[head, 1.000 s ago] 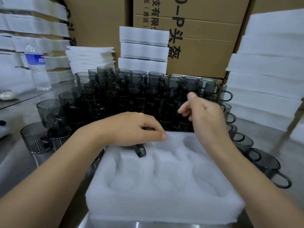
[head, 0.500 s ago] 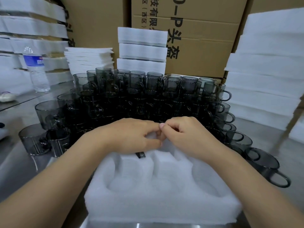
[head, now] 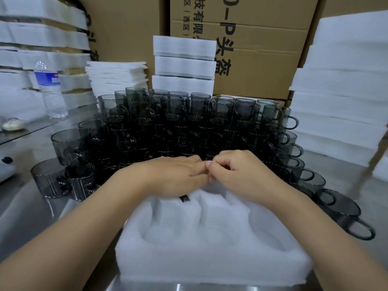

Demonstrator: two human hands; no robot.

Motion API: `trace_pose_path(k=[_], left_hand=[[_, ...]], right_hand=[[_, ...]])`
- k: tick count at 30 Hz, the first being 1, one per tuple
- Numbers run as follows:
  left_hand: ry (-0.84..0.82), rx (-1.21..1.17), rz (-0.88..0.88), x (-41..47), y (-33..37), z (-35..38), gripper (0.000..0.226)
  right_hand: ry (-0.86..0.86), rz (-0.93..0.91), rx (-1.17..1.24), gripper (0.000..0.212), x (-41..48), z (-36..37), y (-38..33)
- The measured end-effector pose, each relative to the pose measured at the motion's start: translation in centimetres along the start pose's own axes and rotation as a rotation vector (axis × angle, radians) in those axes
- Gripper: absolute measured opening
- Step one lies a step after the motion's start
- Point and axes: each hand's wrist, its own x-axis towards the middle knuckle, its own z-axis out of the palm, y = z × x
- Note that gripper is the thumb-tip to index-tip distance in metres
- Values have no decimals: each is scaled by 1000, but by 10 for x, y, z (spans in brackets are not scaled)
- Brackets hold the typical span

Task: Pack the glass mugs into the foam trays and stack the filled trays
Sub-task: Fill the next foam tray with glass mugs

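Observation:
A white foam tray [head: 210, 259] with round pockets lies in front of me on the steel table. My left hand [head: 178, 177] grips a smoky grey glass mug [head: 184, 198] from above in the tray's far left pocket; only the mug's handle shows below the palm. My right hand [head: 241, 177] hovers over the tray's far edge with fingers curled, its thumb touching my left fingertips; nothing shows inside it. The near pockets hold nothing. Behind the tray stands a dense block of stacked grey mugs [head: 168, 127].
More mugs [head: 340, 208] line the tray's right side, handles outward. Foam tray stacks [head: 340, 101] rise at right, smaller foam stacks [head: 184, 66] at the back. Cardboard boxes [head: 262, 59] form a wall behind. A water bottle [head: 50, 89] stands at left.
My right hand came back from the mug block to the tray's far edge and curled beside my left hand. The left hand sank lower with the mug, hiding more of its handle.

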Motion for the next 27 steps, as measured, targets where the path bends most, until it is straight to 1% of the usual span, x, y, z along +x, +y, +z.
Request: trace_pose_path(k=[4, 6, 8, 12, 15, 18, 20, 22, 24, 27], left_hand=[[-28, 9, -15, -1, 2, 0, 19], [-21, -11, -3, -3, 1, 0, 35], [-11, -35, 10, -4, 1, 0, 42], [28, -51, 10, -2, -1, 2, 39], [97, -93, 12, -2, -3, 5, 35], [172, -238, 19, -4, -7, 7, 28], [260, -314, 36, -3, -9, 7, 21], [400, -265, 38, -2, -10, 7, 18], [592, -172, 25, -1, -12, 7, 23], [967, 25, -31, -1, -17, 2, 30]], right_hand=[[1, 9, 13, 36, 0, 0, -1], [-3, 15, 24, 36, 0, 0, -1], [-7, 15, 40, 39, 0, 0, 0], [-17, -4, 42, 48, 0, 0, 1], [-8, -12, 50, 46, 0, 1, 3], [-1, -19, 63, 41, 0, 1, 3], [-2, -25, 69, 39, 0, 0, 3], [0, -27, 67, 40, -1, 0, 4], [5, -24, 66, 41, -1, 0, 5], [-4, -30, 27, 40, -1, 0, 6]])
